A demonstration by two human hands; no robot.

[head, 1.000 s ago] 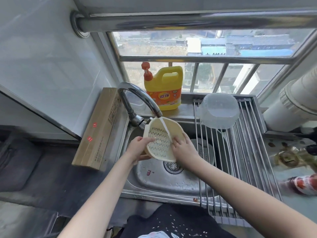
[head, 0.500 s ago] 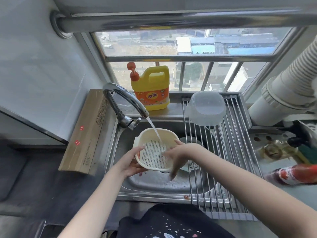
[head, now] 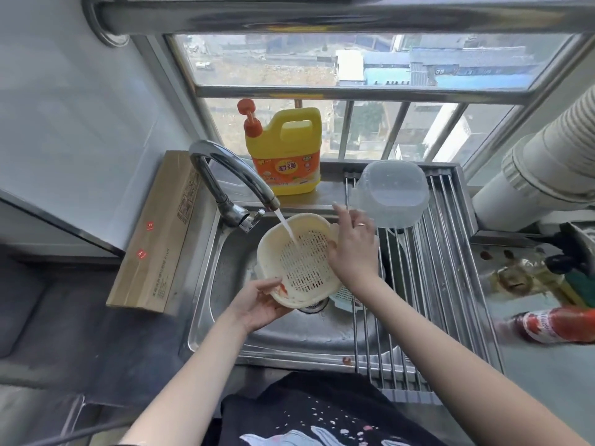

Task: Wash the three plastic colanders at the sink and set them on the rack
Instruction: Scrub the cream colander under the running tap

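A cream plastic colander (head: 301,262) is tilted over the steel sink (head: 225,320), and the water stream from the faucet (head: 231,175) lands on its perforated bottom. A red smear shows on its near wall. My left hand (head: 257,304) grips the near-left rim from below, thumb on the edge. My right hand (head: 352,249) is at the right rim, thumb inside the wall and fingers behind it. A translucent bowl-shaped colander (head: 391,194) sits upside down on the roll-up rack (head: 450,284). Part of another pale piece (head: 344,296) lies in the sink under the cream one.
A yellow detergent bottle (head: 286,149) stands on the ledge behind the faucet. A long cardboard box (head: 157,233) lies left of the sink. A red sauce bottle (head: 553,323) and dark items sit on the counter right of the rack. A wide white pipe (head: 547,156) runs at upper right.
The colander went from upright on edge to bottom-down under the stream. My right hand left the inside and moved up to the right rim. My left hand slid under the near rim.
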